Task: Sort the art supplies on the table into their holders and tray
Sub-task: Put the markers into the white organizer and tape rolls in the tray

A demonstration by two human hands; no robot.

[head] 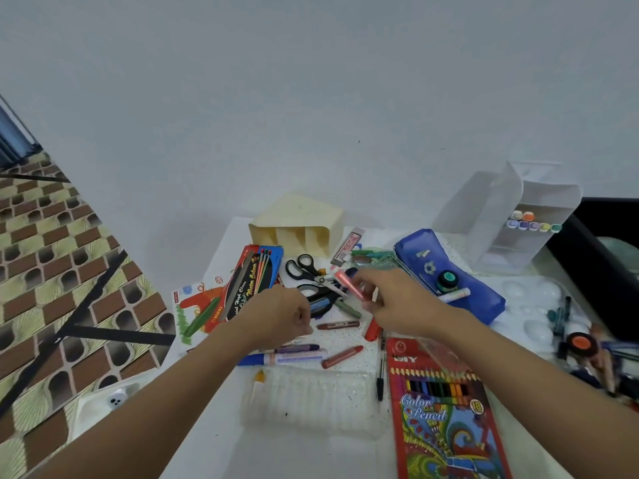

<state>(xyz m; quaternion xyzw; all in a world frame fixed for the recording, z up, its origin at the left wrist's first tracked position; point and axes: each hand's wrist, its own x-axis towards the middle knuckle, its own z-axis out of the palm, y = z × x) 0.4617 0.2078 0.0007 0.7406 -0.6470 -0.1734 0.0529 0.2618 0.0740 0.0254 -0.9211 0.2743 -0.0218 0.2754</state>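
Plainly, the right hand (390, 302) pinches a blurred pinkish-red crayon stick (348, 283) at its fingertips, just above black-handled scissors (311, 271) half hidden by both hands. The left hand (280, 316) curls its fingers under; whether they hold anything cannot be told. A cream plastic holder (301, 229) lies beyond the fingertips.
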